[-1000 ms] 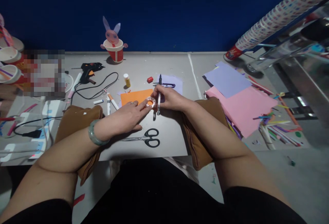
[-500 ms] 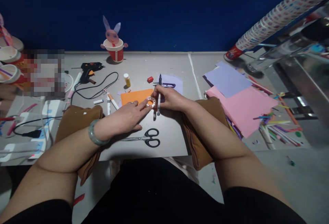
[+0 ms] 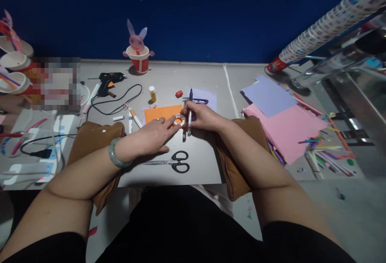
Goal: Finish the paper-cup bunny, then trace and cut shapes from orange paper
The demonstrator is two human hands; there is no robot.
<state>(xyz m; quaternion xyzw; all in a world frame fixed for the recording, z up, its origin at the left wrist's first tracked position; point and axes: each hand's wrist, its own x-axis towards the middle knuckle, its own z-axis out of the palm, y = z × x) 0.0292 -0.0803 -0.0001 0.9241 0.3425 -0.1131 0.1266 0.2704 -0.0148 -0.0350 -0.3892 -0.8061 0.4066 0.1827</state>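
My left hand (image 3: pixel 150 136) lies flat with its fingers stretched out, fingertips resting on a small white ring (image 3: pixel 179 120) with marks around its rim. Under the ring and fingers is a sheet of orange paper (image 3: pixel 159 112). My right hand (image 3: pixel 200 116) is closed, with a clear-barrelled pen (image 3: pixel 189 124) standing out from its fingers, dark end pointing away from me. Its fingertips are close beside the ring; whether they touch it I cannot tell. Black-handled scissors (image 3: pixel 180 162) lie below my hands. Small thread snips (image 3: pixel 200 101) rest on lilac paper (image 3: pixel 211 97) behind my right hand.
Brown cushions (image 3: pixel 87 144) sit under both forearms. A glue gun (image 3: pixel 110 81) with its cord, a yellow bottle (image 3: pixel 152 95), a red cap (image 3: pixel 179 93) and markers (image 3: pixel 135 118) lie beyond. A rabbit cup (image 3: pixel 140 60) stands behind. Pink paper (image 3: pixel 289 130) lies right; a power strip (image 3: pixel 51 154) left.
The whole view has shifted slightly, so things appear a little farther right. Both hands keep nearly the same pose over the orange paper and ring.
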